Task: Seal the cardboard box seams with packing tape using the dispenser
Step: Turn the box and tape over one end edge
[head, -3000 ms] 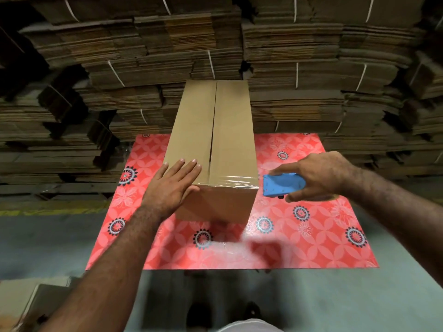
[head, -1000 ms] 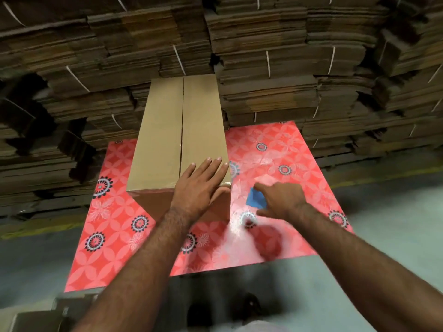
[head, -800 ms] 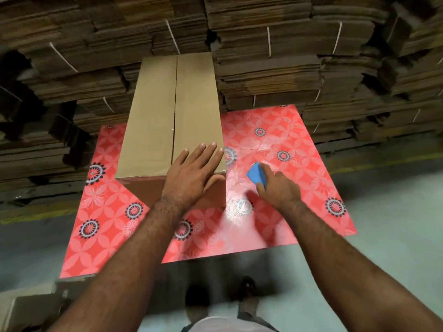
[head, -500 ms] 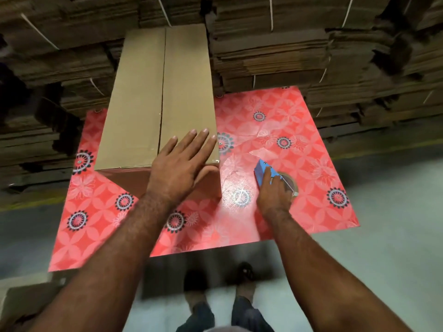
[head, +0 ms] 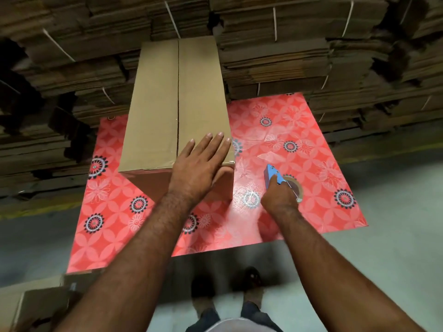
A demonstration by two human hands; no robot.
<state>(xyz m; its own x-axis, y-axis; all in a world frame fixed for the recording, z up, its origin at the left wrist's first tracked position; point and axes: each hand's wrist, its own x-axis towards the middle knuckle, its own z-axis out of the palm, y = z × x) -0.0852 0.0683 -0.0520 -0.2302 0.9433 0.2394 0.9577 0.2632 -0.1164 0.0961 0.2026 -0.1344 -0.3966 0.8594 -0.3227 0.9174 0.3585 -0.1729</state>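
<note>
Cardboard formed a long box (head: 176,104) standing on a red floral mat (head: 299,130), its 2 top flaps meeting along a centre seam (head: 178,92) that ran away toward the far stacks of flattened cartons (head: 275,44). The person's left hand (head: 201,168) lay flat, fingers spread, on the box's near right corner. Just right of the box, the right hand (head: 279,195) gripped a blue tape dispenser (head: 273,176) with its tape roll (head: 296,188), fingers closed around it, low over the mat.
</note>
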